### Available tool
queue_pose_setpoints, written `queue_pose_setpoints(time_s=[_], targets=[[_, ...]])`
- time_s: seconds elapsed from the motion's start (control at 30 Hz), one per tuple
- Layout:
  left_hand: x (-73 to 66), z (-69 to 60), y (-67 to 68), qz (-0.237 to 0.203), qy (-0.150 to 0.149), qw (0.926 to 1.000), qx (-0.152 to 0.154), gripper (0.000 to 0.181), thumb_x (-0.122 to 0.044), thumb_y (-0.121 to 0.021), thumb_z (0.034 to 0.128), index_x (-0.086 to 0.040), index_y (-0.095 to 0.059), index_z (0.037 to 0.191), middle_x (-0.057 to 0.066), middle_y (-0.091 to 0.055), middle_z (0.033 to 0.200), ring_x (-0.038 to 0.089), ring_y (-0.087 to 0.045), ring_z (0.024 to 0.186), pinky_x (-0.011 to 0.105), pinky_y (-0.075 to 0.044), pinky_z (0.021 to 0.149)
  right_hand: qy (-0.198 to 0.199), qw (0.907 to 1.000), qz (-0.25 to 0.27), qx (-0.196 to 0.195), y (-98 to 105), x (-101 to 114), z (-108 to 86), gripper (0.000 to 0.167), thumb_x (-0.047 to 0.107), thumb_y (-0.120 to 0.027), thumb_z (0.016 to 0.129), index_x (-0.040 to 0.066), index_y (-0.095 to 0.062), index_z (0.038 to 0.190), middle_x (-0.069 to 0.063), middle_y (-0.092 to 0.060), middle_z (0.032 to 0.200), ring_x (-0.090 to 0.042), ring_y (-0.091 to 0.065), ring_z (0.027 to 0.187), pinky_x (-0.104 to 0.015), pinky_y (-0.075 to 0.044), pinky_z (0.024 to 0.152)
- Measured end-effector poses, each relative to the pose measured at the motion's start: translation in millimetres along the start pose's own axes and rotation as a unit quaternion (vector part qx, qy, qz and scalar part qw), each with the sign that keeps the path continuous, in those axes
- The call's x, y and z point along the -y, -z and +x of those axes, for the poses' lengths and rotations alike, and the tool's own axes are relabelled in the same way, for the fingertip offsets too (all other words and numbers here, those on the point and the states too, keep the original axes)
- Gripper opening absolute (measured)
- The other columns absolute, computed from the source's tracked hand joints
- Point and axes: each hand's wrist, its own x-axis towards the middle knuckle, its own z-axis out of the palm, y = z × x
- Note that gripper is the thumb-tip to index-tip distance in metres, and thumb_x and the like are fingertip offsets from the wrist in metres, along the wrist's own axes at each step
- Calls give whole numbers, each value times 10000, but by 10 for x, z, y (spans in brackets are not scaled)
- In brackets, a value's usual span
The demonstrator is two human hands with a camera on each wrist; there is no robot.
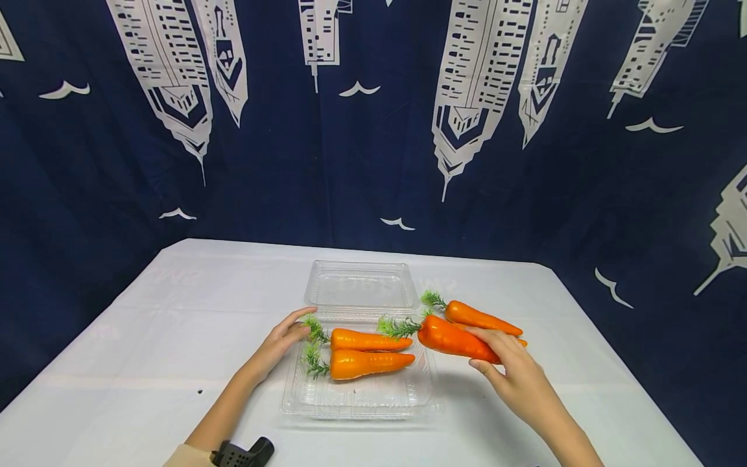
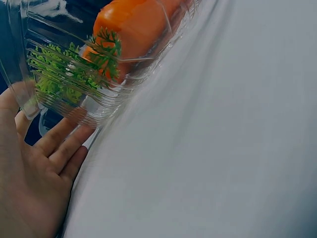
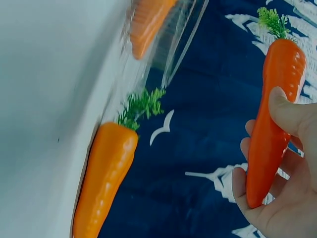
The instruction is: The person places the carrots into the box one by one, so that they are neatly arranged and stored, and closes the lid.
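My right hand (image 1: 522,373) grips a deep-orange carrot (image 1: 449,336) by its narrow end, raised over the table just right of the clear plastic container (image 1: 373,405). In the right wrist view, the thumb lies across that carrot (image 3: 275,119) and the fingers curl behind it. Two lighter carrots lie side by side in the container's base, an upper carrot (image 1: 364,340) and a lower carrot (image 1: 367,364), leafy tops to the left. My left hand (image 1: 274,350) touches the container's left side near the hinge; its fingers (image 2: 69,144) extend fairly straight against the ribbed wall.
The container's open lid (image 1: 362,285) lies flat behind its base. Right of it, another carrot (image 1: 475,318) lies on the white table (image 1: 192,344), with an orange tip (image 1: 522,342) showing beside it. A dark blue printed cloth (image 1: 373,149) hangs behind.
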Motion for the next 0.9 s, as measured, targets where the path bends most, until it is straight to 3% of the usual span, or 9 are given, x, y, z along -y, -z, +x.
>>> queue_pose_setpoints(time_s=[0.13, 0.27, 0.57, 0.7, 0.9], targets=[[6, -1, -1, 0, 9, 10000, -5, 431, -321, -488, 923, -245, -415, 1341, 109, -618, 1027, 195, -537, 1027, 468, -337, 993, 28, 9999, 16, 102, -40, 94, 22, 449, 152, -711, 768, 197, -558, 1188, 47, -590, 1141, -145, -519, 1015, -429, -477, 775], [5, -1, -1, -26, -4, 10000, 0, 435, -323, -486, 923, -244, -412, 1344, 108, -619, 1025, 192, -537, 1037, 516, -300, 1021, 112, 9999, -28, 87, -86, 183, 47, 443, 166, -713, 765, 191, -569, 1183, 48, -604, 1125, -138, -541, 980, -399, -488, 747], [3, -2, -9, 38, -15, 10000, -23, 425, -304, -476, 931, -237, -412, 1346, 101, -623, 1030, 172, -550, 1003, 442, -355, 976, 503, 9987, -19, 26, -295, 303, 56, 471, 204, -729, 736, 224, -568, 1178, 73, -613, 1107, -144, -555, 1025, -390, -476, 812], [1, -8, -11, 46, -15, 10000, -9, 430, -306, -475, 931, -235, -407, 1350, 108, -622, 1049, 177, -552, 1001, 460, -354, 979, 685, 9976, -29, 103, -388, 360, 64, 469, 228, -725, 734, 223, -567, 1176, 82, -609, 1116, -136, -556, 1028, -377, -477, 831], [9, 3, -2, 54, -43, 10000, 8, 433, -314, -477, 930, -238, -406, 1350, 114, -615, 1067, 148, -565, 980, 393, -375, 953, 867, 9960, -14, 232, -500, 438, 87, 465, 245, -728, 733, 231, -566, 1170, 116, -614, 1076, -119, -564, 1022, -369, -475, 843]])
